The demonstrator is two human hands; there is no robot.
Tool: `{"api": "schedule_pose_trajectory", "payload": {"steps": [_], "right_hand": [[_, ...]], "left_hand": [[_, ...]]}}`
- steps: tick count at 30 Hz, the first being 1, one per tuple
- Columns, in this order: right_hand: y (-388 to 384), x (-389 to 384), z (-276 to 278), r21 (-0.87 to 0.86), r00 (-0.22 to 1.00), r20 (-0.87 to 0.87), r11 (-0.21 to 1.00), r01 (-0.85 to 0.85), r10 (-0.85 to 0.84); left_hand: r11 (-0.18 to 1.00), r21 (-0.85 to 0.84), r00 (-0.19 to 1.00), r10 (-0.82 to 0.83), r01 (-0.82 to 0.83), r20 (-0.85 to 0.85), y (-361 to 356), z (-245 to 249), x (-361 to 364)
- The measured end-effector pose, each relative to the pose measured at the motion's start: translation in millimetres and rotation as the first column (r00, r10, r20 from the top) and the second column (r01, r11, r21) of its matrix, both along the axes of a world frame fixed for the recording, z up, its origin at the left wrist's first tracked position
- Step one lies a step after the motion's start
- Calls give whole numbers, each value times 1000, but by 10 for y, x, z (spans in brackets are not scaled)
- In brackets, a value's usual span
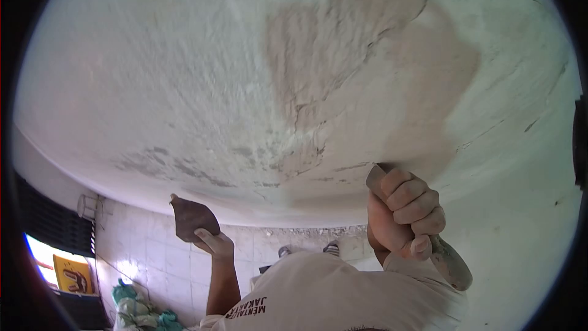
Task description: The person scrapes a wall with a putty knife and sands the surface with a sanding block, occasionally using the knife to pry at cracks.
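Note:
My right hand (407,208) is a closed fist round a scraper (451,263). Its worn handle sticks out below the fist, and its short metal blade (375,178) reaches the wall (202,73) beside the lower end of a crack. Damp-looking, darker patches (429,67) surround that crack (367,55). Lower on the left, my left hand (214,242) pinches a thin, dark brown, flat piece (193,219) by its bottom edge, thumb on its face. The piece has a pointed upper corner and overlaps the wall's lower edge in this view.
Crumbs of debris (318,232) lie along the wall's foot on the white tiled floor (159,248). My shoes (331,248) stand close to it. At the lower left are several tied plastic bags (131,306), a yellow panel (73,274) and a dark slatted shutter (49,217).

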State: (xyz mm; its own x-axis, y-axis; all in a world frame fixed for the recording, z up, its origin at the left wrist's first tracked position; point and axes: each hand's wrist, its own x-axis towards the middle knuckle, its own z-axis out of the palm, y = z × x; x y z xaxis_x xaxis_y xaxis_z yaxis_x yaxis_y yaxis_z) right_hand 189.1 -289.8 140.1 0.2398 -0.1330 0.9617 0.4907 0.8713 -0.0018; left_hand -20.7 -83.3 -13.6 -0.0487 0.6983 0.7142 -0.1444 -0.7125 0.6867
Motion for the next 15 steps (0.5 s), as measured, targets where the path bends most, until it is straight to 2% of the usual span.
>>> {"api": "schedule_pose_trajectory", "payload": {"steps": [1,3,6,8,9,10,12,15], "right_hand": [[29,-7,27,23,1000,11,1000,-15,15],[81,-42,87,72,999,22,997,-41,40],[17,-86,26,42,993,-96,997,-63,67],[51,-125,8,88,995,-93,996,-34,42],[76,-127,15,109,996,-86,994,-19,28],[106,-133,21,140,996,-87,990,-5,17],[157,-118,49,181,997,-71,984,1,12],[65,-109,-71,134,993,-105,990,-38,53]], "left_hand": [[986,166,995,-13,30,-97,32,121,50],[970,238,996,-38,56,-81,75,163,146],[930,353,994,-87,107,-73,201,153,251],[894,421,986,-121,157,-111,322,118,331],[851,489,972,-94,190,-214,392,129,312],[876,451,979,-93,167,-182,340,138,414],[833,536,975,-14,134,-222,347,170,466],[795,602,974,79,67,-212,418,123,446]]}}
